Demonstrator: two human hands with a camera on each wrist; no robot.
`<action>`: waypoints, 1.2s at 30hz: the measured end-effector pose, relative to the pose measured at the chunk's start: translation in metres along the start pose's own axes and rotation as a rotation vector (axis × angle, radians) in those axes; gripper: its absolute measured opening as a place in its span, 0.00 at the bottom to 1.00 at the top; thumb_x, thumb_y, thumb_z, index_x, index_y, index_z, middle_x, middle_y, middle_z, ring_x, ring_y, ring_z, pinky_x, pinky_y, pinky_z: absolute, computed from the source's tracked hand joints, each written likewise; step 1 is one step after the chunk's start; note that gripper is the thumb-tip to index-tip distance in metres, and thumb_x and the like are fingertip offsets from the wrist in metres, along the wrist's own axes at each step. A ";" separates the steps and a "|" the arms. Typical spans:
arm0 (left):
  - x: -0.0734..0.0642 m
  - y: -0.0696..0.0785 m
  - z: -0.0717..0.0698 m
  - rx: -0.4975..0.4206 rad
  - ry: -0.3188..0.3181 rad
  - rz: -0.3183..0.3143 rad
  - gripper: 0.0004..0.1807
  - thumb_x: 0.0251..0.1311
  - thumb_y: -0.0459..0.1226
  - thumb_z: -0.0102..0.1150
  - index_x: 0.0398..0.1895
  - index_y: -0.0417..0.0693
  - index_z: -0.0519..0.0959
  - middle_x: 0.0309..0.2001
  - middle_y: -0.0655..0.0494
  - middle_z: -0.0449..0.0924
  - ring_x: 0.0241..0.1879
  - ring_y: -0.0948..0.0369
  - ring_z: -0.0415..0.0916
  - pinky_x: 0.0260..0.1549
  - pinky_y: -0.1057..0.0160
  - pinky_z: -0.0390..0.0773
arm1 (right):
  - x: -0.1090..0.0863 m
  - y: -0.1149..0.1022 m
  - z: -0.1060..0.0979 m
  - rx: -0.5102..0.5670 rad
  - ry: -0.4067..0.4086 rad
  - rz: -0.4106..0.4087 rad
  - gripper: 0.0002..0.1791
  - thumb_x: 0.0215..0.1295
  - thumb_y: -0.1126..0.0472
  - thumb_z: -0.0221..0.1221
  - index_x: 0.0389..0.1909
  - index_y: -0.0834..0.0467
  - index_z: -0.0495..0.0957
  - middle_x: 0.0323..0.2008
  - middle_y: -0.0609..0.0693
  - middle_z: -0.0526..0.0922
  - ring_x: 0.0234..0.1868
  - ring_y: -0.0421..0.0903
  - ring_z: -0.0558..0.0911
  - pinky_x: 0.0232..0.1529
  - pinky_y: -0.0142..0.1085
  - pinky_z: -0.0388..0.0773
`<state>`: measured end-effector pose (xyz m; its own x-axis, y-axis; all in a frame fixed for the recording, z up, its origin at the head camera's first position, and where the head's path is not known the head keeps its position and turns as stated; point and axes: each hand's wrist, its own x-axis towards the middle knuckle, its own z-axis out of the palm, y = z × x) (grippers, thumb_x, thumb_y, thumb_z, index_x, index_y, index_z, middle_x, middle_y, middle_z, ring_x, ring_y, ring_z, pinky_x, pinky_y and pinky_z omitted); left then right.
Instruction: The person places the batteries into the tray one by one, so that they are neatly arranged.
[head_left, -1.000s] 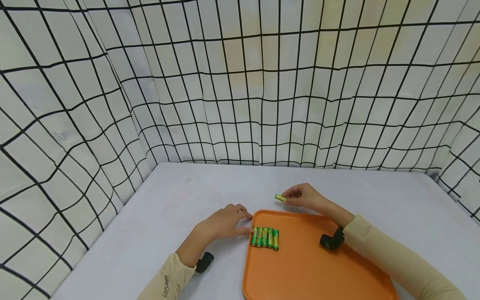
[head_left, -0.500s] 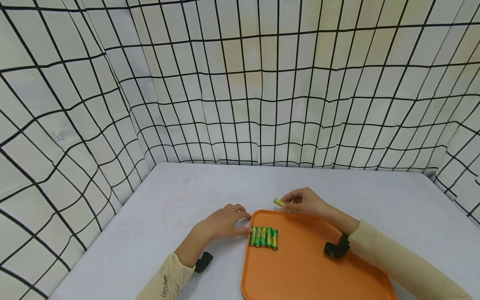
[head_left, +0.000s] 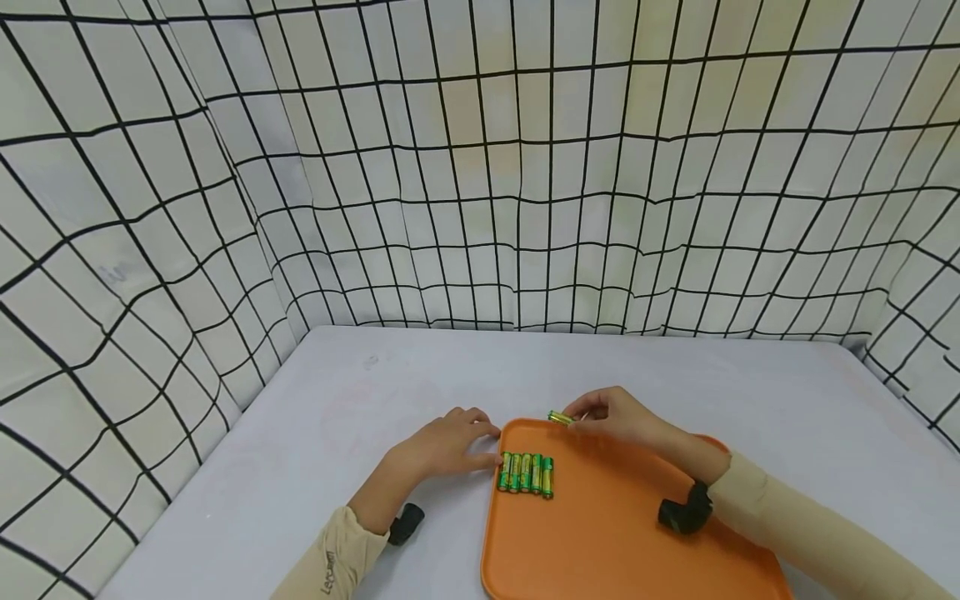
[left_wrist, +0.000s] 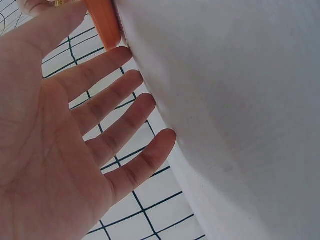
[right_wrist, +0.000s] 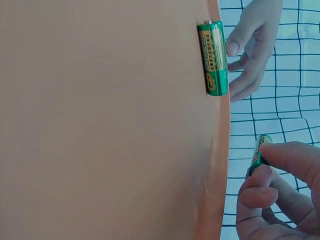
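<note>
Between the thumb and fingers of my right hand (head_left: pixel 618 417) is a green and gold battery (head_left: pixel 558 417), held over the far rim of an orange tray (head_left: pixel 615 542). The right wrist view shows the pinched battery (right_wrist: pixel 262 149) clear of the tray surface. Several similar batteries (head_left: pixel 526 473) lie side by side in a row at the tray's left edge; the rightmost sits slightly nearer to me. My left hand (head_left: pixel 442 450) is at the left rim, thumb beside the row, fingers extended. In the left wrist view the left palm (left_wrist: pixel 55 145) holds nothing.
A white tabletop (head_left: pixel 360 383) surrounds the tray. White walls with a black grid net (head_left: pixel 517 225) enclose the back and sides. A black wrist device (head_left: pixel 406 524) shows under the left wrist, another (head_left: pixel 686 508) at the right wrist, over the tray.
My right hand has come nearer to me with its battery, from the table behind the tray to the far rim. My left hand and the row of batteries stay as they were.
</note>
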<state>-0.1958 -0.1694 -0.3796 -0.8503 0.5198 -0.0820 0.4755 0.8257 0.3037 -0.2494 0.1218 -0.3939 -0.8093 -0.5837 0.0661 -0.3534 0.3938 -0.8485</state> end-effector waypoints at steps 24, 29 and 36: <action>0.001 0.002 0.000 0.012 -0.006 -0.003 0.25 0.64 0.52 0.60 0.58 0.48 0.78 0.58 0.50 0.74 0.58 0.50 0.69 0.57 0.47 0.71 | -0.019 0.005 0.008 0.120 -0.076 0.060 0.16 0.64 0.65 0.63 0.47 0.73 0.79 0.29 0.55 0.84 0.23 0.41 0.75 0.22 0.32 0.76; 0.001 0.004 0.000 0.018 -0.008 -0.003 0.25 0.64 0.52 0.60 0.58 0.48 0.78 0.58 0.50 0.74 0.58 0.50 0.69 0.57 0.47 0.71 | -0.021 0.005 0.008 0.139 -0.079 0.072 0.17 0.65 0.64 0.62 0.48 0.73 0.79 0.25 0.53 0.82 0.21 0.41 0.75 0.22 0.32 0.76; 0.001 0.004 -0.001 0.015 -0.008 -0.013 0.25 0.64 0.52 0.59 0.58 0.48 0.78 0.58 0.50 0.73 0.58 0.50 0.69 0.58 0.47 0.70 | -0.023 0.001 0.010 0.173 -0.098 0.091 0.18 0.67 0.63 0.60 0.51 0.72 0.78 0.28 0.55 0.84 0.22 0.42 0.76 0.23 0.33 0.76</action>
<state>-0.1948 -0.1661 -0.3774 -0.8548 0.5106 -0.0931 0.4678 0.8356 0.2879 -0.2263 0.1286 -0.4019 -0.7815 -0.6211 -0.0589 -0.1887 0.3253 -0.9266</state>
